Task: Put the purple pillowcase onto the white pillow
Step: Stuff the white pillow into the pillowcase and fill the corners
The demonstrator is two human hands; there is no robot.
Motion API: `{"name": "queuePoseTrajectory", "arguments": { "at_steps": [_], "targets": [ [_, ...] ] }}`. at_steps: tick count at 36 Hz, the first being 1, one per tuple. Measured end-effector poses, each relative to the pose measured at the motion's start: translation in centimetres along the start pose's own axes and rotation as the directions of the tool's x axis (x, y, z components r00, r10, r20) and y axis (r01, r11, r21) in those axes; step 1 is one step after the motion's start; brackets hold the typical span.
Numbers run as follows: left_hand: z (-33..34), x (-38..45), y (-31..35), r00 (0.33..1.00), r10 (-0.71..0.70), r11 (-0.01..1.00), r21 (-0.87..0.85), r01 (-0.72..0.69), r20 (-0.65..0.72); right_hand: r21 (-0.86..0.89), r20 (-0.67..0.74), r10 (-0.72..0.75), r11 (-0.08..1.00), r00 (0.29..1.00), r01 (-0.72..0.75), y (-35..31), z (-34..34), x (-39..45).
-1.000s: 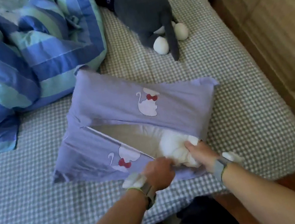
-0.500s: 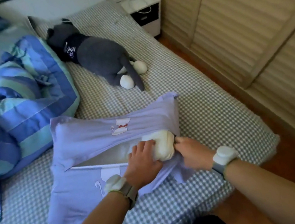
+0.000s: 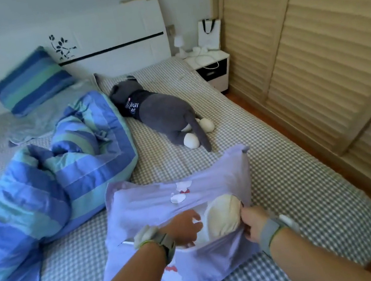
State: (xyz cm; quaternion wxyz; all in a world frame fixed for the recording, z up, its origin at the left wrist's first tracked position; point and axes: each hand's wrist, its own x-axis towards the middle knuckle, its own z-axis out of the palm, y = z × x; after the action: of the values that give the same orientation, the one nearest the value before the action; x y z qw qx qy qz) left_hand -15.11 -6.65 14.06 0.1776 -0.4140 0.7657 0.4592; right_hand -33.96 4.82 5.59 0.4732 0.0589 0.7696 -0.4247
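Head view, setting: A person leans over a bed with a grey-and-white checked sheet (image 3: pixel 272 174), working on a soft purple cotton pillowcase with a white cat print (image 3: pixel 165 203) that lies near the bed's near edge.

Head view, the pillow: The plump white pillow (image 3: pixel 222 213) sits mostly inside the case; one rounded corner bulges out through the slit-like opening across the case's middle.

Head view, left hand: The left hand (image 3: pixel 185 227) rests at the opening with fingers spread against the pillow and the case's lower flap. Whether it pinches fabric cannot be told.

Head view, right hand: The right hand (image 3: pixel 256 222) pinches the purple cloth at the right end of the opening, just beside the exposed corner.

Step in hand: By the look of it, tucking the last corner in.

Doing it well: The right hand would do best to hold the flap taut and lifted while the left presses the bulge down and inward, so the cloth slides over the corner rather than bunching.

Risk: A slack flap could let the stuffing spring back out.

Head view, surroundings: A rumpled blue-and-green striped quilt (image 3: pixel 49 176) lies to the left, and a grey plush cat (image 3: pixel 163 117) lies farther up the bed, well apart from the work.
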Motion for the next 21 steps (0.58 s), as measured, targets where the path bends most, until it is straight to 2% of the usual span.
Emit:
{"name": "queuePoseTrajectory", "arguments": {
  "at_steps": [1,3,4,6,8,10,11,12,14,15,16,17,18,19,20,21],
  "targets": [
    [0.4,-0.5,-0.4,0.999,0.015,1.0,0.004,-0.015,0.043,-0.096,-0.013,0.006,0.995,1.0,-0.007,0.1,0.1,-1.3],
    [0.6,-1.0,-0.2,0.987,0.16,0.966,0.207,-0.153,-0.014,-0.312,-0.114,-0.078,0.949,0.99,0.039,-0.2,-0.5,-2.9],
    [0.4,-1.2,0.2,0.962,0.263,0.916,0.33,-0.228,-0.067,-0.385,-0.146,-0.166,0.918,0.975,0.098,-1.3,-0.6,-5.1],
    [-0.4,-1.3,1.5,0.877,0.471,0.775,0.516,-0.364,-0.089,-0.476,-0.106,-0.372,0.833,0.922,0.281,-3.4,-0.2,-7.8],
    [-1.6,-0.8,3.3,0.757,0.653,0.554,0.706,-0.441,-0.04,-0.528,-0.016,-0.573,0.701,0.82,0.48,-5.8,0.7,-10.0],
    [-3.5,-0.8,5.4,0.616,0.788,0.351,0.828,-0.438,-0.008,-0.58,0.14,-0.705,0.511,0.695,0.635,-8.3,1.6,-11.6],
    [-5.1,-1.1,6.5,0.537,0.844,0.271,0.861,-0.43,0.003,-0.568,0.18,-0.736,0.464,0.653,0.679,-9.7,1.7,-12.1],
    [-6.7,-1.7,7.4,0.454,0.891,0.182,0.897,-0.403,0.023,-0.525,0.196,-0.751,0.463,0.63,0.715,-11.3,1.6,-12.4],
    [-9.8,-3.1,8.5,0.301,0.951,0.029,0.946,-0.323,0.074,-0.465,0.158,-0.82,0.43,0.55,0.774,-14.4,0.9,-12.8],
    [-10.9,-3.8,8.7,0.242,0.965,-0.025,0.951,-0.307,0.103,-0.473,0.132,-0.845,0.406,0.518,0.782,-15.9,0.6,-12.9],
    [-11.8,-4.7,8.6,0.211,0.969,-0.061,0.948,-0.314,0.132,-0.468,0.144,-0.874,0.353,0.464,0.81,-17.5,0.4,-13.6],
    [-12.0,-4.9,8.5,0.189,0.97,-0.078,0.931,-0.358,0.154,-0.465,0.167,-0.905,0.277,0.391,0.841,-18.8,0.2,-14.3],
    [-12.2,-5.7,8.4,0.204,0.965,-0.075,0.919,-0.386,0.165,-0.465,0.191,-0.927,0.205,0.323,0.862,-20.0,0.3,-15.6],
    [-12.2,-6.5,8.4,0.236,0.961,-0.042,0.919,-0.392,0.144,-0.479,0.227,-0.94,0.119,0.254,0.87,-21.1,0.2,-17.0],
    [-12.4,-7.3,8.8,0.305,0.947,0.012,0.941,-0.337,0.097,-0.527,0.259,-0.945,0.034,0.198,0.849,-21.9,0.3,-17.5],
    [-12.4,-7.7,9.4,0.371,0.927,0.057,0.957,-0.286,0.055,-0.584,0.291,-0.941,-0.031,0.173,0.811,-22.3,0.3,-17.5]
  ]
}}
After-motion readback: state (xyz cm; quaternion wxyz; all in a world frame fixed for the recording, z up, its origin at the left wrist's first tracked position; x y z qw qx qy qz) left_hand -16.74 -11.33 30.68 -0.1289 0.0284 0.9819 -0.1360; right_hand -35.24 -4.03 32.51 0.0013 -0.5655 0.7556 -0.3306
